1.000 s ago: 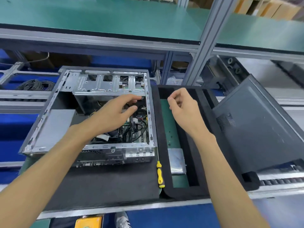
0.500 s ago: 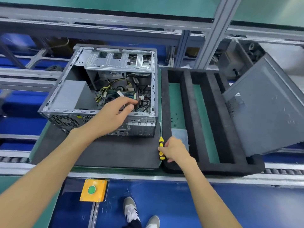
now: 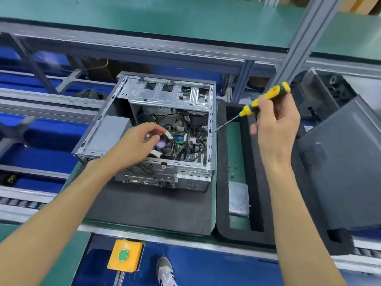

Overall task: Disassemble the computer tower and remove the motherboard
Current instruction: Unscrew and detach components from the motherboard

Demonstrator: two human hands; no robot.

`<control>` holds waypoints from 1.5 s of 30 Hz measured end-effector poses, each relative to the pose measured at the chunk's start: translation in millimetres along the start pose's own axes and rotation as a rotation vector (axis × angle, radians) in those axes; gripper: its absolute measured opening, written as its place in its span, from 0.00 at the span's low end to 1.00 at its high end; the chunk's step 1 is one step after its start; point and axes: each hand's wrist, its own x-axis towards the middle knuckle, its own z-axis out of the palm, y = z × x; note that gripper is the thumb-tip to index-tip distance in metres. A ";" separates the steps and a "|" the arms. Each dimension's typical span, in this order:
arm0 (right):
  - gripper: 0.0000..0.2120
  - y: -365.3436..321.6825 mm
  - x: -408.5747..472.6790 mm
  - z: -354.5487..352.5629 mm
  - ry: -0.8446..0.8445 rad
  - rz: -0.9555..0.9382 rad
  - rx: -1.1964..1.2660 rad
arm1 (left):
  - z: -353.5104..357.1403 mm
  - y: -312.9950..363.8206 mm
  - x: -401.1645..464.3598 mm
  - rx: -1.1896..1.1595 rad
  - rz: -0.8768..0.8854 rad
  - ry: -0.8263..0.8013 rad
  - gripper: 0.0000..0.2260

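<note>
The open computer tower [image 3: 165,92] lies on its side on a black mat [image 3: 154,207]. Inside it I see the motherboard [image 3: 181,139], cables and a CPU fan. My left hand [image 3: 138,143] reaches into the case above the fan, its fingers curled, thumb and forefinger pinching a small grey connector [image 3: 169,135]. My right hand [image 3: 276,124] is raised to the right of the case and grips a yellow and black screwdriver [image 3: 266,100]. The shaft slants down to the left, and its tip is at the case's right rim.
A black foam tray [image 3: 247,234] right of the tower holds a silver drive [image 3: 238,199]. The dark side panel [image 3: 340,172] leans at the far right. A yellow box with a green button [image 3: 123,254] sits below the bench edge. An aluminium post [image 3: 299,38] rises behind.
My right hand took the screwdriver from the mat's edge and lifted it to the case's right rim. My left hand stayed inside the case and curled its fingers.
</note>
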 end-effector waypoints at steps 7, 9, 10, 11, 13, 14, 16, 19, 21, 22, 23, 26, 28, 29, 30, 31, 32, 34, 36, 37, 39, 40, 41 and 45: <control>0.06 20.2 14.6 94.4 -0.324 -0.101 -0.211 | 9.6 -36.7 54.1 0.189 0.079 -0.188 0.17; 0.08 42.3 13.3 110.1 -0.393 -0.085 -0.308 | 18.8 -47.8 69.5 0.345 0.149 -0.250 0.19; 0.08 53.3 12.6 114.4 -0.413 -0.069 -0.341 | 24.2 -52.1 76.3 0.441 0.194 -0.275 0.19; 0.08 63.6 12.5 116.9 -0.426 -0.045 -0.370 | 29.3 -55.2 82.4 0.533 0.237 -0.294 0.18; 0.08 79.8 12.2 118.7 -0.434 -0.004 -0.416 | 35.0 -57.7 92.9 0.630 0.319 -0.266 0.13; 0.08 85.6 12.2 119.2 -0.428 0.001 -0.433 | 34.8 -57.1 98.0 0.633 0.355 -0.218 0.10; 0.08 94.7 13.1 120.4 -0.415 -0.017 -0.458 | 31.7 -54.4 109.2 0.588 0.374 -0.087 0.05; 0.08 108.0 15.8 122.8 -0.453 -0.031 -0.514 | 29.2 -52.3 120.4 0.480 0.267 0.061 0.03; 0.08 116.6 17.5 123.8 -0.503 -0.025 -0.564 | 32.4 -57.3 121.9 0.477 0.183 0.013 0.03; 0.08 119.8 18.2 124.1 -0.519 -0.028 -0.582 | 33.8 -61.3 121.5 0.483 0.142 -0.036 0.04; 0.08 122.3 19.2 124.3 -0.524 -0.032 -0.585 | 34.1 -65.4 121.7 0.482 0.111 -0.080 0.04; 0.09 126.6 20.9 124.1 -0.520 -0.054 -0.582 | 34.1 -73.6 122.9 0.423 0.074 -0.161 0.05; 0.08 128.8 20.8 124.1 -0.536 -0.073 -0.603 | 34.8 -73.5 122.9 0.400 0.074 -0.184 0.06; 0.08 129.7 20.8 124.0 -0.544 -0.079 -0.611 | 35.5 -73.2 123.1 0.394 0.076 -0.186 0.07; 0.08 130.5 20.7 124.0 -0.551 -0.086 -0.618 | 36.3 -73.2 123.3 0.388 0.076 -0.186 0.07; 0.08 130.8 20.6 123.8 -0.556 -0.093 -0.621 | 37.2 -73.3 123.6 0.383 0.073 -0.186 0.07; 0.08 131.1 20.4 123.6 -0.556 -0.100 -0.619 | 37.6 -73.5 123.9 0.380 0.067 -0.185 0.07; 0.08 131.4 20.3 123.3 -0.540 -0.110 -0.599 | 37.9 -73.7 124.9 0.380 0.051 -0.180 0.07; 0.08 131.5 19.7 123.7 -0.532 -0.119 -0.594 | 37.5 -73.1 124.9 0.371 0.041 -0.184 0.06; 0.08 131.9 19.5 123.8 -0.532 -0.122 -0.596 | 37.5 -72.7 124.9 0.361 0.038 -0.188 0.06; 0.08 132.2 19.9 123.7 -0.527 -0.120 -0.594 | 37.5 -72.0 124.9 0.348 0.029 -0.191 0.06; 0.08 132.0 20.1 123.7 -0.527 -0.115 -0.588 | 37.5 -71.7 124.8 0.346 0.024 -0.190 0.06; 0.08 131.4 20.2 123.6 -0.532 -0.114 -0.584 | 37.4 -71.6 124.7 0.344 0.022 -0.189 0.06; 0.09 126.7 17.6 123.9 -0.558 -0.129 -0.606 | 36.4 -71.4 124.0 0.319 0.021 -0.189 0.06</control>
